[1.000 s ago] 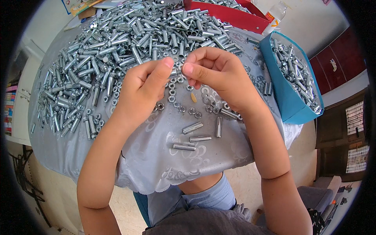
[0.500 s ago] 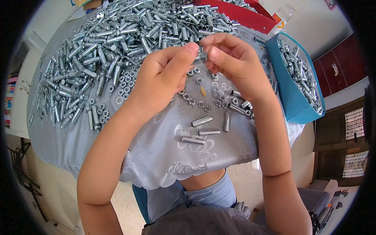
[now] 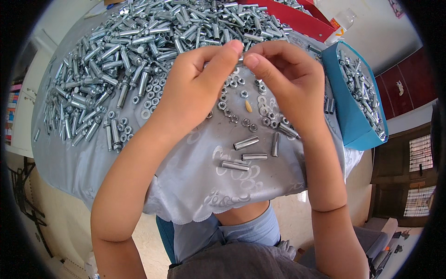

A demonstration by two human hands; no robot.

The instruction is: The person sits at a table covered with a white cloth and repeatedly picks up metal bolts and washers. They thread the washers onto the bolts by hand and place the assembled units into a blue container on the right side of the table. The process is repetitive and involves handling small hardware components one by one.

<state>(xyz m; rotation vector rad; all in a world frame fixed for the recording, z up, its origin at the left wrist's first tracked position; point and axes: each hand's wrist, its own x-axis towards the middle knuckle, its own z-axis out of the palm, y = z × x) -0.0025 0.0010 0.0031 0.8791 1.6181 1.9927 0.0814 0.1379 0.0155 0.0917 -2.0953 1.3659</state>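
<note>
My left hand (image 3: 197,86) is closed, thumb uppermost, around a small shiny metal fastener (image 3: 240,60); only a sliver of it shows between the two hands. With thumb and fingers curled in, my right hand (image 3: 290,81) pinches at the same piece from the other side. Most of the fastener is hidden by my fingers. Below the hands lie loose hex nuts (image 3: 244,94), flat washers (image 3: 263,101) and several plain metal sleeves (image 3: 246,142) on the grey tablecloth (image 3: 195,162).
A large heap of sleeve anchor bolts (image 3: 134,51) covers the far and left part of the table. At the right edge stands a blue box (image 3: 346,107) full of bolts. A red box (image 3: 306,23) and a clear bottle (image 3: 344,21) are at the back right.
Both hands stay together over the table, and the right hand has turned and shifted slightly right. The metal fastener between them shows less than before. The view has shifted slightly.
</note>
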